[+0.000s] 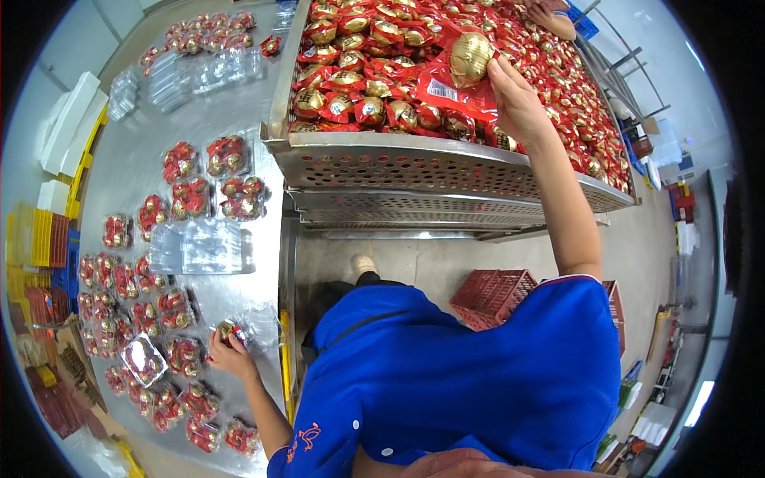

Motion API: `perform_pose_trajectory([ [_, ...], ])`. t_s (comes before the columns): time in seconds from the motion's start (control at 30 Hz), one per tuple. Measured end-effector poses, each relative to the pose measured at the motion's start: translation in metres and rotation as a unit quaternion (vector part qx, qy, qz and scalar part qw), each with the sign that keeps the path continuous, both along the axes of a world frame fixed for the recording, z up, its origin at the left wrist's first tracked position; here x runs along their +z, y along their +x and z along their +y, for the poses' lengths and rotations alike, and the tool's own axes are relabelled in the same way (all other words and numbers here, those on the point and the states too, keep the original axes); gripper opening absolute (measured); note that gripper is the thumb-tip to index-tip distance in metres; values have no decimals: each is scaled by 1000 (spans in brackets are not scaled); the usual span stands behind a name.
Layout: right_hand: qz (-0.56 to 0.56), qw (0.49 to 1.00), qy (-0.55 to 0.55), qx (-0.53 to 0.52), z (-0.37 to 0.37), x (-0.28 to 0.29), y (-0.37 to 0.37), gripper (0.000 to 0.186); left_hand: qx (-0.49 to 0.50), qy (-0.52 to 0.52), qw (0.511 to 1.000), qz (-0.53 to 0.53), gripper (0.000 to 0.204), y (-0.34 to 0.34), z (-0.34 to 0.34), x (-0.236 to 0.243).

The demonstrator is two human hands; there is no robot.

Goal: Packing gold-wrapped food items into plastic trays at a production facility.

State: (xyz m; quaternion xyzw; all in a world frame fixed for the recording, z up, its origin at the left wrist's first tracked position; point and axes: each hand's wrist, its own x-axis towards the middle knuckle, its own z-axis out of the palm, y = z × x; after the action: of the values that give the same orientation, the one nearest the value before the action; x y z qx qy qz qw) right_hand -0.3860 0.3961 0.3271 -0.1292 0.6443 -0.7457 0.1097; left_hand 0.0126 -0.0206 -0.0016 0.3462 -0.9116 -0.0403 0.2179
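My right hand (518, 103) grips a gold ball in a red wrapper (470, 60), raised over a perforated metal rack tray (414, 159) heaped with similar wrapped balls (349, 80). My left hand (231, 354) is on a gold-and-red ball (229, 333), its fingers curled round it, at the right edge of the steel table (119, 167); what lies under that ball is partly hidden. Around it on the table are several clear packs of red-and-gold balls (183, 354), and a stack of clear plastic trays (195, 247) lies farther up.
Another person's hand (546, 20) rests at the tray's far end. More clear trays (167, 80) and packs sit at the table's far end. Red plastic crates (490, 295) stand on the floor to my right; yellow crates (48, 235) and white boxes line the far left.
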Motion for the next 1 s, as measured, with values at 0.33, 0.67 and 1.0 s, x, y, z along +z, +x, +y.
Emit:
perform_pose_trajectory([
  [0.33,57,996,-30,57,-7,0,15,43,6,-22,1000,-17,31,1,-3,-4],
  [0.67,-46,989,-139,-10,-32,3,26,39,5,-6,1000,-20,33,-2,1,3],
  [1.0,-34,997,-56,34,-44,8,43,29,-11,-17,1000,-2,32,-3,-4,0],
])
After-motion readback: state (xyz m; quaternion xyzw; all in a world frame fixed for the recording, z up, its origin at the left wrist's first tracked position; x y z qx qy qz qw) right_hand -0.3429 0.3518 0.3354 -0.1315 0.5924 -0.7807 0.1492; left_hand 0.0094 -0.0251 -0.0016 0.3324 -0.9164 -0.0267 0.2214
